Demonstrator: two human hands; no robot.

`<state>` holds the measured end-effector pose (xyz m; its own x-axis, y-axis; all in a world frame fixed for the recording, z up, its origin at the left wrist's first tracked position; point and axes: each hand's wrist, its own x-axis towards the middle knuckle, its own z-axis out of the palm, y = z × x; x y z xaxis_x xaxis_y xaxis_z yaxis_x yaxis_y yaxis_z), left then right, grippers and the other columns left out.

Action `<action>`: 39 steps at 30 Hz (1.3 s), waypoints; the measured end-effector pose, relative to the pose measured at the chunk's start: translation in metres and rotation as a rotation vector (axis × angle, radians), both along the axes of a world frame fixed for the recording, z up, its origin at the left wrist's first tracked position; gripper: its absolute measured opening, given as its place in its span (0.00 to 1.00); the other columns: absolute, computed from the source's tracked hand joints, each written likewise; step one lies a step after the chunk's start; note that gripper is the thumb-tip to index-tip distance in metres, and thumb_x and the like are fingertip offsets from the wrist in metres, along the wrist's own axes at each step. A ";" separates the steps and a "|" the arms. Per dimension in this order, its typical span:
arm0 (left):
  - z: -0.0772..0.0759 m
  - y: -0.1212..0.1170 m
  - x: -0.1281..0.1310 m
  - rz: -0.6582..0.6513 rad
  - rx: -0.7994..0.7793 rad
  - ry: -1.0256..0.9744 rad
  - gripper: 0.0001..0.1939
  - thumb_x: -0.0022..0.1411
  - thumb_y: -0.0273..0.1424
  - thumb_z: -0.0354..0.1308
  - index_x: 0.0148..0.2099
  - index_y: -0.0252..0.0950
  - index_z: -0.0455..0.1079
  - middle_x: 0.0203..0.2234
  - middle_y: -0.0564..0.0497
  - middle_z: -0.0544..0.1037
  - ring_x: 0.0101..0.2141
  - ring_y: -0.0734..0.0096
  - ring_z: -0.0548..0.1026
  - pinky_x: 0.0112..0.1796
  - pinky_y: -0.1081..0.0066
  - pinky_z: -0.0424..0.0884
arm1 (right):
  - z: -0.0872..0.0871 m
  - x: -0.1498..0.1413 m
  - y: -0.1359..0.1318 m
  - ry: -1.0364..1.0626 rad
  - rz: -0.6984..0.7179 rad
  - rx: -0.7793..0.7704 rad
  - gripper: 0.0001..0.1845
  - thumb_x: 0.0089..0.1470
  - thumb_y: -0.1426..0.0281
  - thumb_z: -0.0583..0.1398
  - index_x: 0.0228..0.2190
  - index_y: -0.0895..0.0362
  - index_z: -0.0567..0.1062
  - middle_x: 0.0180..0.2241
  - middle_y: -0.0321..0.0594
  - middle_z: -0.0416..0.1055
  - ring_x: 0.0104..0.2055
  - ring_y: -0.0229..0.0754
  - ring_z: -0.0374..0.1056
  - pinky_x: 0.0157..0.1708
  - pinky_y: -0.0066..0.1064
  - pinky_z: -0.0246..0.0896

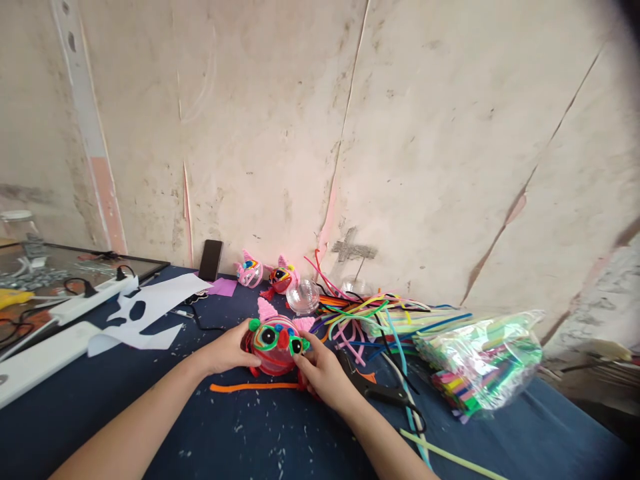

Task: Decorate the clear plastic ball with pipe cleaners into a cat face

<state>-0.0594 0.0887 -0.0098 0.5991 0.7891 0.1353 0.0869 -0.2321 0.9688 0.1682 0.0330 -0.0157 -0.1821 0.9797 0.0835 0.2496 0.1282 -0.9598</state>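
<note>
A round animal figure made of pipe cleaners (277, 361) is between my two hands at the middle of the table. It has pink pointed ears, black eyes ringed in green, and a red body. My left hand (231, 350) grips its left side, while my right hand (324, 371) holds the right side near an eye. Some fingertips are hidden behind the figure. Just below it, an orange pipe cleaner (253, 387) lies on the dark blue cloth. A black glue gun (383, 392) rests beside my right hand.
Behind stand two similar figures, one pink (249, 272) and one red (281, 280), and a clear plastic dome (303, 297). Loose pipe cleaners (360, 320) and a filled plastic bag (485, 363) lie right. Cut white paper (155, 310), a phone (211, 259) and a power strip (93, 300) are left.
</note>
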 end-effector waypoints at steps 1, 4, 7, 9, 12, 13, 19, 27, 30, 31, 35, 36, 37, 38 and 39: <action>0.000 0.000 0.000 -0.006 0.010 0.009 0.32 0.44 0.25 0.67 0.53 0.36 0.62 0.50 0.44 0.72 0.51 0.53 0.68 0.52 0.56 0.62 | 0.000 0.000 0.000 -0.002 0.001 -0.002 0.31 0.51 0.59 0.56 0.53 0.61 0.58 0.14 0.24 0.61 0.12 0.32 0.54 0.13 0.22 0.49; 0.001 -0.002 0.002 0.014 0.029 0.071 0.34 0.43 0.23 0.65 0.54 0.38 0.61 0.48 0.47 0.73 0.51 0.53 0.68 0.52 0.57 0.62 | 0.000 0.000 0.000 -0.007 0.003 0.006 0.30 0.51 0.59 0.56 0.53 0.61 0.59 0.14 0.24 0.61 0.12 0.32 0.55 0.13 0.22 0.49; 0.001 -0.003 0.003 0.046 0.051 0.120 0.35 0.43 0.21 0.64 0.55 0.38 0.61 0.48 0.48 0.73 0.51 0.54 0.68 0.52 0.58 0.62 | 0.000 0.001 -0.001 -0.011 0.003 0.014 0.29 0.52 0.60 0.56 0.52 0.60 0.59 0.14 0.24 0.61 0.13 0.32 0.55 0.13 0.22 0.50; -0.001 -0.003 0.003 0.049 0.061 0.132 0.36 0.43 0.21 0.64 0.55 0.38 0.61 0.49 0.47 0.73 0.51 0.53 0.68 0.51 0.58 0.63 | -0.001 0.001 0.000 -0.016 0.006 0.016 0.29 0.52 0.60 0.55 0.52 0.60 0.59 0.14 0.24 0.61 0.12 0.32 0.55 0.13 0.22 0.49; -0.003 -0.001 0.001 0.035 0.075 0.120 0.36 0.43 0.22 0.64 0.56 0.37 0.61 0.50 0.47 0.73 0.51 0.53 0.68 0.51 0.58 0.63 | -0.001 0.001 0.000 -0.027 0.004 0.020 0.28 0.52 0.60 0.55 0.52 0.61 0.59 0.14 0.24 0.61 0.13 0.32 0.55 0.13 0.22 0.49; -0.003 -0.001 0.001 0.030 0.081 0.116 0.36 0.43 0.22 0.65 0.56 0.38 0.61 0.50 0.46 0.72 0.51 0.52 0.68 0.51 0.58 0.63 | -0.002 0.001 0.001 -0.030 0.003 0.020 0.28 0.52 0.60 0.55 0.52 0.61 0.59 0.14 0.25 0.61 0.13 0.32 0.55 0.14 0.22 0.49; -0.001 -0.002 0.000 0.037 0.084 0.149 0.35 0.44 0.23 0.65 0.56 0.38 0.61 0.50 0.45 0.72 0.50 0.52 0.69 0.50 0.58 0.64 | -0.001 0.001 0.000 -0.045 0.004 0.027 0.29 0.52 0.60 0.55 0.52 0.62 0.58 0.14 0.25 0.61 0.13 0.33 0.55 0.14 0.23 0.50; 0.003 -0.005 0.002 0.056 0.105 0.188 0.35 0.44 0.22 0.64 0.56 0.38 0.61 0.50 0.47 0.73 0.50 0.54 0.70 0.50 0.59 0.65 | -0.002 0.002 0.003 -0.048 0.011 0.023 0.30 0.52 0.61 0.54 0.53 0.63 0.57 0.14 0.25 0.62 0.13 0.32 0.55 0.14 0.23 0.51; 0.005 -0.007 0.003 0.059 0.106 0.194 0.35 0.44 0.22 0.64 0.56 0.37 0.60 0.51 0.47 0.72 0.50 0.55 0.70 0.51 0.60 0.64 | -0.002 0.002 0.002 -0.045 0.012 0.017 0.31 0.52 0.61 0.54 0.53 0.64 0.57 0.14 0.25 0.62 0.13 0.32 0.55 0.14 0.23 0.50; 0.006 -0.007 0.003 0.059 0.107 0.193 0.36 0.43 0.22 0.64 0.56 0.37 0.60 0.51 0.46 0.72 0.50 0.55 0.70 0.51 0.60 0.64 | -0.002 0.002 0.002 -0.043 0.010 0.013 0.31 0.52 0.61 0.54 0.54 0.64 0.57 0.14 0.25 0.62 0.13 0.32 0.56 0.13 0.23 0.50; 0.006 -0.007 0.003 0.061 0.112 0.191 0.36 0.43 0.21 0.64 0.56 0.38 0.61 0.51 0.47 0.73 0.50 0.55 0.70 0.51 0.60 0.65 | -0.002 0.002 0.001 -0.029 0.008 -0.002 0.31 0.51 0.60 0.54 0.53 0.63 0.57 0.13 0.24 0.61 0.13 0.32 0.55 0.13 0.23 0.49; 0.006 -0.007 0.003 0.061 0.115 0.189 0.36 0.43 0.21 0.63 0.56 0.38 0.61 0.51 0.47 0.73 0.50 0.55 0.70 0.51 0.60 0.65 | -0.001 0.002 0.001 -0.025 0.008 -0.005 0.31 0.51 0.60 0.55 0.53 0.63 0.57 0.13 0.24 0.61 0.12 0.32 0.55 0.13 0.23 0.49; 0.005 -0.007 0.003 0.059 0.117 0.186 0.36 0.42 0.21 0.63 0.56 0.38 0.61 0.51 0.47 0.72 0.51 0.55 0.70 0.51 0.60 0.65 | -0.001 0.002 0.001 -0.020 0.008 -0.008 0.31 0.51 0.60 0.55 0.53 0.63 0.57 0.13 0.24 0.61 0.12 0.32 0.55 0.13 0.23 0.49; 0.005 -0.006 0.004 0.059 0.119 0.184 0.37 0.42 0.21 0.63 0.56 0.37 0.61 0.51 0.47 0.72 0.51 0.55 0.69 0.51 0.61 0.65 | -0.001 0.001 0.001 -0.014 0.009 -0.011 0.31 0.51 0.59 0.55 0.53 0.63 0.57 0.13 0.24 0.62 0.12 0.32 0.55 0.12 0.23 0.49; 0.005 -0.006 0.004 0.058 0.118 0.183 0.37 0.42 0.21 0.63 0.56 0.37 0.61 0.51 0.47 0.72 0.51 0.55 0.69 0.51 0.61 0.65 | -0.001 0.001 0.001 -0.009 0.008 -0.014 0.32 0.51 0.59 0.56 0.53 0.63 0.58 0.13 0.24 0.62 0.12 0.32 0.55 0.12 0.23 0.48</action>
